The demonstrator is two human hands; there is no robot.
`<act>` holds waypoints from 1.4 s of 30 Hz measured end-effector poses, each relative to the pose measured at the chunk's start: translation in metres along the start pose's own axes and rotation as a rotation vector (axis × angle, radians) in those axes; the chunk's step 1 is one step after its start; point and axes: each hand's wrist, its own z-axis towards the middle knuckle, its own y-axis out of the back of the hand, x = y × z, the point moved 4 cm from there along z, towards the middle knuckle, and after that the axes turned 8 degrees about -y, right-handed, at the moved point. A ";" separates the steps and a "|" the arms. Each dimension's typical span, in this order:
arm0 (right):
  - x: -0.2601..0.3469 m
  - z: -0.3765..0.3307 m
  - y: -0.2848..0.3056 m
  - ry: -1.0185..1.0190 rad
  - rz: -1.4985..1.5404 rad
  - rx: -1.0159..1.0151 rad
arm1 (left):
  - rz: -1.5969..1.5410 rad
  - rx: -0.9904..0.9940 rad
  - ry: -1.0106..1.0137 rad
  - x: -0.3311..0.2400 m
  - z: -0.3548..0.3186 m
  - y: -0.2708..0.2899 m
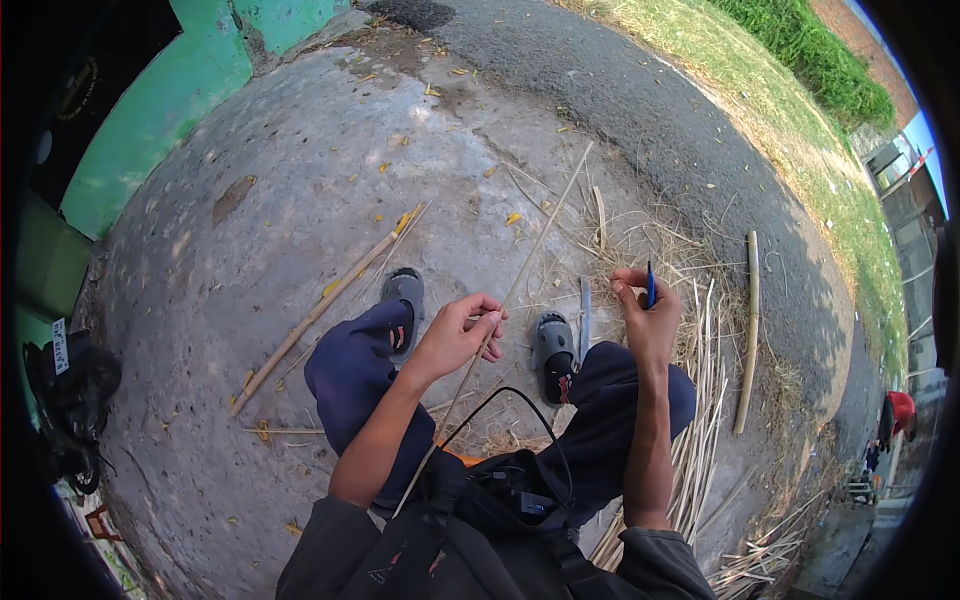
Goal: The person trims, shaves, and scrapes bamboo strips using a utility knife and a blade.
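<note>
My left hand (465, 338) is closed round a long, thin bamboo strip (540, 240). The strip slants from my lap up past my feet toward the far right. Off to the right, my right hand (648, 315) is raised above my right knee, apart from the strip. Its fingers are curled round a slim blue tool (651, 285), of which only a short length shows above the hand. Whether it has a blade cannot be seen.
Many split bamboo strips (705, 390) and curly shavings (655, 245) lie right of my legs. A grey flat blade (585, 312) rests by my right shoe (553, 350). Bamboo poles lie left (320, 305) and far right (748, 330). A motorbike (70, 400) stands at left.
</note>
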 end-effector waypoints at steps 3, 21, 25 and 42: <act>-0.007 0.004 0.008 0.116 0.020 -0.121 | -0.111 0.108 0.006 -0.005 -0.001 -0.011; 0.022 -0.017 -0.041 -0.123 0.525 0.402 | -0.339 0.358 0.099 -0.011 -0.004 -0.042; 0.023 -0.024 -0.044 0.055 0.345 0.251 | -0.281 0.182 0.066 0.004 -0.002 -0.043; 0.021 -0.048 -0.061 0.479 -0.241 0.276 | -0.355 -0.002 -0.051 0.008 -0.009 -0.051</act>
